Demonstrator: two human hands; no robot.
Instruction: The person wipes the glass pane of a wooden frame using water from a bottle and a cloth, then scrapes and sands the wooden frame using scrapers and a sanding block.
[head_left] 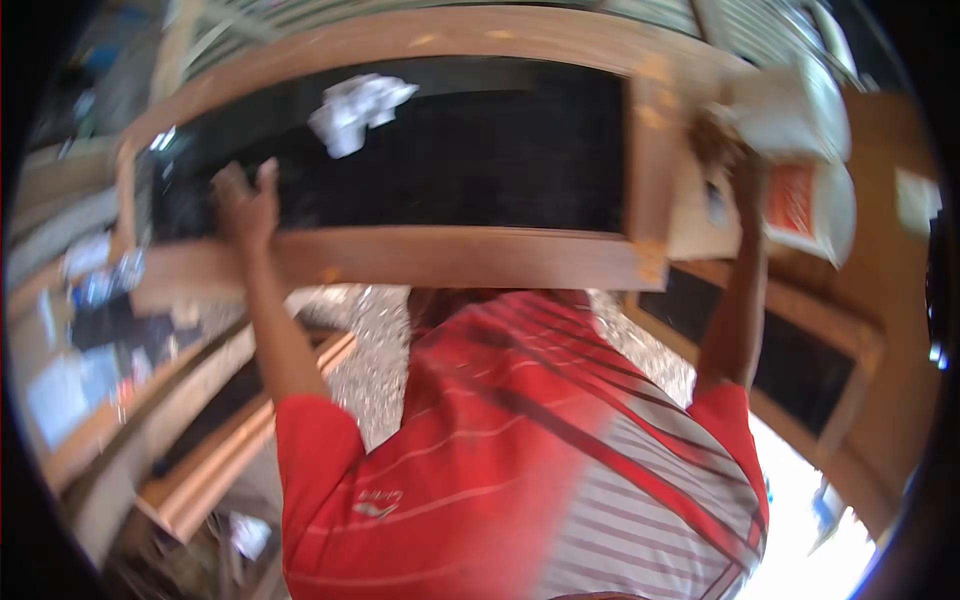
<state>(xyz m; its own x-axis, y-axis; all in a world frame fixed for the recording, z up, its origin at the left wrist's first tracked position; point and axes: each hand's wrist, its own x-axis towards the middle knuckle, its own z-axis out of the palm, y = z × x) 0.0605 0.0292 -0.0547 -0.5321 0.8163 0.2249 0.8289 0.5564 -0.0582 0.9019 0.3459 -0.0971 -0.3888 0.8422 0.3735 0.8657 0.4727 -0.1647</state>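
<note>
A long wooden frame (450,258) with a dark, glossy panel (480,150) set in it lies in front of me. My left hand (247,207) is over the panel's left end, its fingers apart and holding nothing. It looks to rest on the panel or the frame's near rail. A crumpled white cloth or paper (358,110) lies on the panel. My right hand (728,142) is past the frame's right end, beside a white plastic tub (795,110). Motion blurs its fingers, and I cannot tell whether it grips anything.
Below that tub is another white container with an orange-red label (790,198). A second framed dark panel (800,370) leans or lies at the right. Wooden mouldings (215,460) are stacked at lower left. Clear plastic items (100,280) and papers (70,390) sit at the left.
</note>
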